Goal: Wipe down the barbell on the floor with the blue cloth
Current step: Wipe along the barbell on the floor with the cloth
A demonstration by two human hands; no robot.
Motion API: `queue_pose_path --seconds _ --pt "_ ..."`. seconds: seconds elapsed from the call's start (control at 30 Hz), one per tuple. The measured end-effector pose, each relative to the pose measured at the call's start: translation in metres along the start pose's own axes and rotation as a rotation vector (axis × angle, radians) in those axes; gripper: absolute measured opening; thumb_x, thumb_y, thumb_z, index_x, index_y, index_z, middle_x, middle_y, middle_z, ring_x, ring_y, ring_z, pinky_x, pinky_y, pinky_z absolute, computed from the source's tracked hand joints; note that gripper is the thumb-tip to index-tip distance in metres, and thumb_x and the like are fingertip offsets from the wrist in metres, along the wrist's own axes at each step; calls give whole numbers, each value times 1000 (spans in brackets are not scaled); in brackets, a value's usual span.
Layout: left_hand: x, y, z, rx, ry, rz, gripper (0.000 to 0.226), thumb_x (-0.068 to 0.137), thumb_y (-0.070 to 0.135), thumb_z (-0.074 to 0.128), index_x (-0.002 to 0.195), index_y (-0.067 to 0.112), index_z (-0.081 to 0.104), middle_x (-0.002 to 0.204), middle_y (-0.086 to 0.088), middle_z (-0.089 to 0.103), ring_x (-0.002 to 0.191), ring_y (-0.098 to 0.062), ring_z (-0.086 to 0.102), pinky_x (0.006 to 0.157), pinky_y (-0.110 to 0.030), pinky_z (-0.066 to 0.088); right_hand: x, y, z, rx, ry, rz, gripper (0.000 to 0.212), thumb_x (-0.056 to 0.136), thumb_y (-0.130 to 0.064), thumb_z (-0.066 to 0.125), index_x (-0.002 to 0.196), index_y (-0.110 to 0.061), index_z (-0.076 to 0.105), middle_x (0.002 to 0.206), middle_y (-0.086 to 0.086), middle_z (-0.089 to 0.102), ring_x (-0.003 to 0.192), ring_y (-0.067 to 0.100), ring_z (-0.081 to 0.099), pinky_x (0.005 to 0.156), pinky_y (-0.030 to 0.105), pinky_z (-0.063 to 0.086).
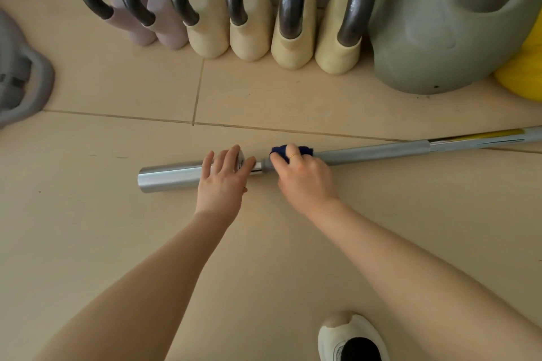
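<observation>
Barbell [375, 152] lies on the tiled floor [88, 228] below the kettlebells [249, 9]. Left hand [224, 177] rests spread flat on its sleeve; right hand [303, 174] presses the blue cloth [278, 151] around the shaft beside the collar. Wiping looks barely begun; the long shaft rightward likely remains.

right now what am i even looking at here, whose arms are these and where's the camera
The camera sits on a person's head, looking down, so the arms are that person's own. A silver barbell lies on the tiled floor. The right hand presses a blue cloth onto the bar. The left hand rests with spread fingers on the thick end sleeve. Kettlebells line the wall behind. A shoe shows at the bottom.
</observation>
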State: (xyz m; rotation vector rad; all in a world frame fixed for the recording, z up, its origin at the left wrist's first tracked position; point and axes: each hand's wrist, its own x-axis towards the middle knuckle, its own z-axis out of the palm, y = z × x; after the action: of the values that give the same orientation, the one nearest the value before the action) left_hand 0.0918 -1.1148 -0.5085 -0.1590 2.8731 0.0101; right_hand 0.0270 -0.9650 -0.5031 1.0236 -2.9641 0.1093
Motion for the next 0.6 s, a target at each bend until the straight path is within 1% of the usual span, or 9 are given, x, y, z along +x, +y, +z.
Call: queue_pose_path --seconds 0.03,0.07,0.17,0.23,0.3,0.4,0.5,0.53,0.6 --pt "1 -1 0 -16 -6 0 69 43 9 91 107 15 67 118 -18 61 106 -35 60 97 -54 41 2 13 -3 9 -15 5 19 62 -12 63 80 -19 68 72 7 60 40 23 52 38 22 36" --pt "2 -1 -1 -39 -15 -2 67 49 9 89 111 15 65 124 -18 58 113 -36 56 100 -53 38 4 27 -8 37 -66 72 19 65 -12 62 83 -18 67 76 10 60 46 26 57 41 24 37" --pt "7 -3 -5 -73 -61 7 60 81 13 68 135 21 44 149 -13 29 138 -30 26 115 -45 13 7 57 -15 125 -197 479 26 83 -15 53 108 -16 59 107 15 54 77 38 62 57 34 38" --pt "12 -7 -6 -79 -108 22 58 90 18 56 142 24 30 154 -9 14 143 -25 11 117 -41 4 9 40 -15 221 -188 593 30 87 -20 49 116 -15 54 115 14 53 89 38 61 66 37 43" --pt "16 -8 -9 -91 -132 27 58 92 19 53 144 25 26 155 -9 10 144 -24 5 117 -40 2 15 -1 -12 359 -186 558 33 88 -23 49 119 -14 51 116 12 56 97 36 60 75 38 46" --pt "21 -9 -14 -110 -161 34 57 92 17 53 143 25 28 154 -9 14 144 -25 4 118 -41 3 21 -50 -6 504 -228 475 36 88 -23 51 123 -15 46 117 10 53 95 35 60 74 37 46" --pt "25 -12 -16 -107 -194 51 55 92 18 52 142 23 31 152 -9 17 143 -25 7 118 -41 4 22 -42 -6 381 -283 316 40 88 -21 51 127 -21 45 115 11 51 91 38 60 70 39 47" --pt "27 -13 -16 -111 -207 59 55 92 20 52 142 23 29 152 -9 17 143 -26 6 118 -42 4 21 -30 -8 309 -275 301 40 88 -20 50 127 -25 46 113 11 51 89 38 60 69 39 48" --pt "30 -14 -17 -127 -227 65 54 92 20 52 142 24 30 152 -10 17 143 -27 7 117 -42 4 18 -2 -9 203 -216 375 40 87 -19 48 125 -28 48 109 13 51 86 39 60 66 39 46"
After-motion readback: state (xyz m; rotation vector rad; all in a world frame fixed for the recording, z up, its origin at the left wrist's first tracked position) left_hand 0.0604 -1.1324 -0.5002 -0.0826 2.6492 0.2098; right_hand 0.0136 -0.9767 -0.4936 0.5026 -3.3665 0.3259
